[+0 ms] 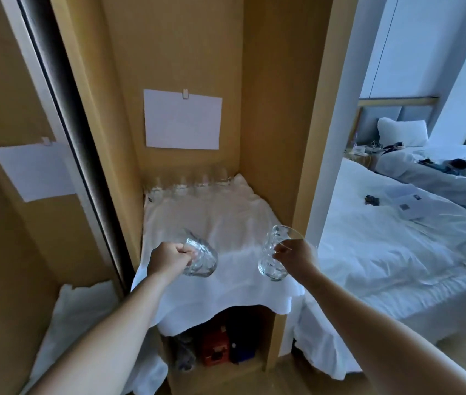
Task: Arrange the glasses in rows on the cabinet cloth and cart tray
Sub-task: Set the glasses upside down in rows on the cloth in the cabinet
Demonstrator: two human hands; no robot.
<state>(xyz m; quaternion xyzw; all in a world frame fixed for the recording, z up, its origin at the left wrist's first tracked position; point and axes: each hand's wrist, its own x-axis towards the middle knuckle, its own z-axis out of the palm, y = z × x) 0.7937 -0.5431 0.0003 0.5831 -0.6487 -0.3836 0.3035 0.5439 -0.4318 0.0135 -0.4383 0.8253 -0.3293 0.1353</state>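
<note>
The left hand (169, 259) is curled tight round a tilted glass (202, 259), held above the front of the cabinet cloth (212, 220). Farther back, one row of glasses (192, 185) stands along the cloth's rear edge by the wall (183, 67). The right hand (296, 258) pinches a second glass (271, 259) over the cloth's front right corner. One row looks done, but much of the cloth remains unfilled and the cart tray is out of view.

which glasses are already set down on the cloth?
Only the row at the back of the cloth. The other two are not set down: one is gripped in the left hand, one in the right hand.
</note>
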